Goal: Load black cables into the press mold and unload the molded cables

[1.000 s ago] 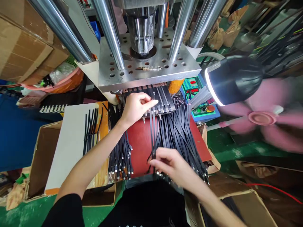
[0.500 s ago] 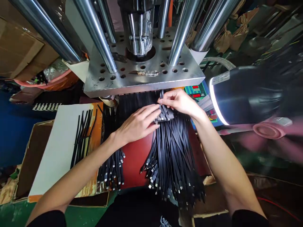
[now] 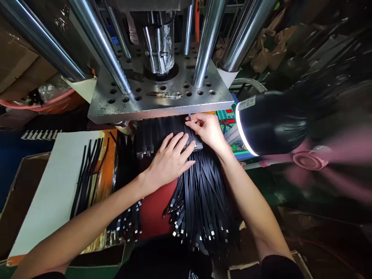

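My right hand pinches a flat black cable between thumb and fingertips, just under the front edge of the steel press plate. My left hand lies palm down with its fingers spread, the tips touching the row of cable connectors. From that row a thick bundle of black cables hangs toward me, with small metal plugs at the ends. Left of my left hand, more cable ends lie side by side. The far part of the cables is hidden under the plate.
A craft knife lies on the press plate among steel columns. To the right are a control panel, a lit round lamp and a spinning pink fan. Loose cables rest on a white board at left.
The whole view has shifted, so things sit farther left. My left fingers have spread apart over the connectors. My right hand still pinches a cable near the plate.
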### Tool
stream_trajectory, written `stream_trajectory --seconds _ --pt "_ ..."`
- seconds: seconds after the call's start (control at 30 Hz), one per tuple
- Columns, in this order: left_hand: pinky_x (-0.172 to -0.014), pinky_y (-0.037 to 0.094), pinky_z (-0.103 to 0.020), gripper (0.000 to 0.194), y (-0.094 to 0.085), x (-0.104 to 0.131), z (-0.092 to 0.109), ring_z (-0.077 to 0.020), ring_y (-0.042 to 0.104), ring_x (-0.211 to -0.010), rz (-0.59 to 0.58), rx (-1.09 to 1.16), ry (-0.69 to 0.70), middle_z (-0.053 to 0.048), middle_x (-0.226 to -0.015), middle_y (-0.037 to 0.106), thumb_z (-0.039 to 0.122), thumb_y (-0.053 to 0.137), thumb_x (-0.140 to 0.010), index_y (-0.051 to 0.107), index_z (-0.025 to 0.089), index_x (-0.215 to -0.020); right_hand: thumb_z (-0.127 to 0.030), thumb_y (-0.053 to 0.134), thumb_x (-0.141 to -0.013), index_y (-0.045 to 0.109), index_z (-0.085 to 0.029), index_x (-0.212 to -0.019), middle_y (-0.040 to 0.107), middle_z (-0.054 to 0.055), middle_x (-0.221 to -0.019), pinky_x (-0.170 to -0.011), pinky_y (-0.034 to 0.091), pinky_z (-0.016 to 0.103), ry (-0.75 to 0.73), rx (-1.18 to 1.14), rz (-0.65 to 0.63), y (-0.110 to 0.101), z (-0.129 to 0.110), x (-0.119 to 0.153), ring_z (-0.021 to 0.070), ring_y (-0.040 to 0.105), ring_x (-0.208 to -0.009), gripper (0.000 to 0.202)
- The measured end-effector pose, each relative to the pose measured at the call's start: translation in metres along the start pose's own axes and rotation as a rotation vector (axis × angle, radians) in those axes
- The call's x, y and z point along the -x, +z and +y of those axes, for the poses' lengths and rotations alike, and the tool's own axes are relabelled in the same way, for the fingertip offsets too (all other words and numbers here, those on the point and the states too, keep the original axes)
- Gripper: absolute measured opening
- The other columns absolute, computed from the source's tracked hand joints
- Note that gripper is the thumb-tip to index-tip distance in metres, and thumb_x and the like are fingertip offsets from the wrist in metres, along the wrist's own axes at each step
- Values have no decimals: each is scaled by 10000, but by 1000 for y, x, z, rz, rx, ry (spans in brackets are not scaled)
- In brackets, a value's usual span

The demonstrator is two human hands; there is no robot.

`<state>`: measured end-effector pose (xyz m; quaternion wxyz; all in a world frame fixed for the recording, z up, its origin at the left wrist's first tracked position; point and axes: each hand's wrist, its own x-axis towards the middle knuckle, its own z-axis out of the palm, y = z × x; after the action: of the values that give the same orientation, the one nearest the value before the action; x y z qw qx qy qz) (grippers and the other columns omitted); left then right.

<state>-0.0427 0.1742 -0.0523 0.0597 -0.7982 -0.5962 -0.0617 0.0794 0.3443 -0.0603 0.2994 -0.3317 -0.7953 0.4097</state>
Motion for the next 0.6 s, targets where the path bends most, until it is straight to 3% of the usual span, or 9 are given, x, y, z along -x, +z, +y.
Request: stream_trajectory --seconds 0.07,0.13,0.23,0.3,0.43,0.6 --pt "-1265 350 -609 545 2 1 7 -409 463 -1528 -2 0 -46 -266 -1617 509 381 585 -1075 542 81 -1528 -283 676 -974 779 -165 -1097 751 71 -929 -698 567 344 -20 73 50 -4 -1 13 174 622 -656 199" --pt "-1272 333 -628 579 3 1 12 -419 428 -1551 -8 28 -81 -280 -1643 466 398 581 -1072 527 64 -1542 -256 561 -1019 773 -188 -1223 733 117 -1170 -883 597 391 -74 189 71 -11 -1 34 233 707 -935 302" --pt "-1299 299 -614 642 1 -3 11 -403 388 -1579 -20 103 -120 -265 -1678 419 465 517 -1088 497 37 -1567 -128 453 -993 770 -212 -1311 614 143 -1440 -1107 530 451 -132 428 -2 -14 -3 62 291 620 -1304 457" --pt "-1310 285 -602 655 -1 -12 2 -378 368 -1594 -27 136 -151 -252 -1689 408 458 445 -1107 455 16 -1590 -89 446 -978 743 -204 -1377 584 177 -1472 -1095 535 474 -124 563 -50 -10 -6 64 328 622 -1301 510" --pt "-1302 272 -622 595 -4 -37 -24 -369 385 -1584 -32 138 -208 -261 -1671 436 354 384 -1112 441 -8 -1581 -114 480 -1016 701 -198 -1432 654 222 -1368 -1029 539 527 -60 745 -68 7 -15 27 388 672 -1166 478" --pt "-1191 436 -573 476 -3 -78 -56 -391 616 -1369 -103 196 -298 -301 -1450 641 269 397 -1094 587 -22 -1419 -96 404 -1040 732 -140 -1339 753 210 -1230 -1132 464 571 -52 745 -77 19 -15 -33 385 645 -1233 446"
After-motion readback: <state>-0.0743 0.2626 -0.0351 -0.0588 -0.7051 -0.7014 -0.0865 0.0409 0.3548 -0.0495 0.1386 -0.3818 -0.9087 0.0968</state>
